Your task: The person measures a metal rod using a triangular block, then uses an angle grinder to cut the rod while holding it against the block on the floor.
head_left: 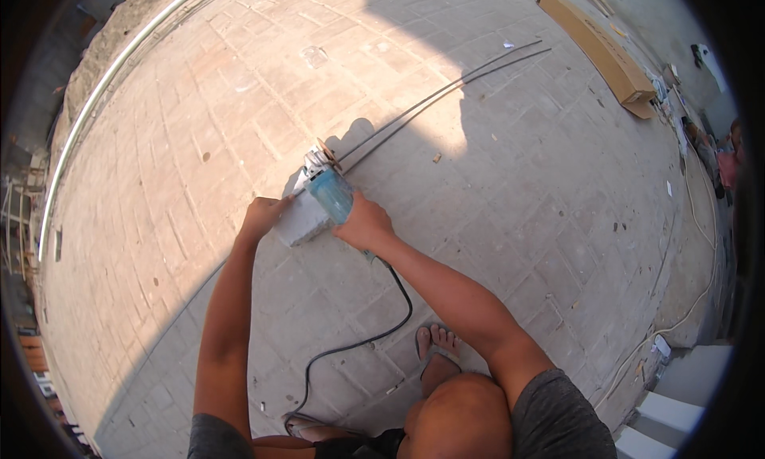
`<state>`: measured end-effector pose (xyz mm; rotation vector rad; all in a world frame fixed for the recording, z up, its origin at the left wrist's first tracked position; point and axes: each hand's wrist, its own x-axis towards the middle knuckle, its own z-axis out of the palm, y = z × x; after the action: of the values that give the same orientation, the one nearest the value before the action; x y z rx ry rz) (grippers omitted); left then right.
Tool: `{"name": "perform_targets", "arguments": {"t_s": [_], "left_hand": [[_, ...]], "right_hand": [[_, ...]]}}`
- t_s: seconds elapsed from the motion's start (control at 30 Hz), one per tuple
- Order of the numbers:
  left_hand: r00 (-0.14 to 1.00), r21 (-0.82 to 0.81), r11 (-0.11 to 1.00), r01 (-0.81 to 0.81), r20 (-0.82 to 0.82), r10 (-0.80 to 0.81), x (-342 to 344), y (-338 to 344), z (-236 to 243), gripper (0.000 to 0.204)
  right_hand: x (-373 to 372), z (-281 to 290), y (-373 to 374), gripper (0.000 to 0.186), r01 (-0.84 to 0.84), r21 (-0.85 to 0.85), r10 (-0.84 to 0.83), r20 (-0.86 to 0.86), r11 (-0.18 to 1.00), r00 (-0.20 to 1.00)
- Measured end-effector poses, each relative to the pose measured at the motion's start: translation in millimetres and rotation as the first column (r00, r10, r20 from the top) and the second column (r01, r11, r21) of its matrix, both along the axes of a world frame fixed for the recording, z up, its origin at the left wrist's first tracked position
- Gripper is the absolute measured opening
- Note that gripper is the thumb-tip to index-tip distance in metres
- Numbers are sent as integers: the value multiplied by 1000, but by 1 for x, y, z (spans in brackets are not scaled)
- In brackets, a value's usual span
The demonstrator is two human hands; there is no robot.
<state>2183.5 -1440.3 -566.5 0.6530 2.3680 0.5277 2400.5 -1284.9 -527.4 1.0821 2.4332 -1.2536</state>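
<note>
My right hand is wrapped round the blue body of an angle grinder. Its metal head and brown disc face away from me, over long thin metal rods that run off to the far right. Under the grinder lies a pale concrete block. My left hand is closed at the block's left side, with its fingertips on the near end of a metal rod. The grinder hides the spot where disc and rod come together. A dark power cord trails from the grinder toward my feet.
Beneath everything is paved ground, partly sunlit. A long cardboard box lies at the far right, near a wall. A white pipe runs along the left edge. A pale cable snakes down the right side. Another person is at the right rim.
</note>
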Motion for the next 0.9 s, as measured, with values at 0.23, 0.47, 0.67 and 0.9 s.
{"name": "perform_targets", "arguments": {"t_s": [0.23, 0.47, 0.67, 0.9], "left_hand": [[1000, 13, 1000, -27, -10, 27, 3, 2, 7, 63], [999, -35, 999, -33, 6, 33, 2, 3, 8, 64], [999, 1, 999, -52, 9, 52, 0, 1, -2, 62], [997, 17, 997, -69, 20, 69, -1, 0, -7, 64]], "right_hand": [[0, -1, 2, 84, -18, -3, 18, -9, 1000, 1000], [-2, 0, 2, 82, -14, 3, 14, 10, 1000, 1000], [-2, -7, 1, 78, 32, 26, -31, -31, 999, 999], [-1, -4, 3, 73, 0, -4, 0, -3, 1000, 1000]]}}
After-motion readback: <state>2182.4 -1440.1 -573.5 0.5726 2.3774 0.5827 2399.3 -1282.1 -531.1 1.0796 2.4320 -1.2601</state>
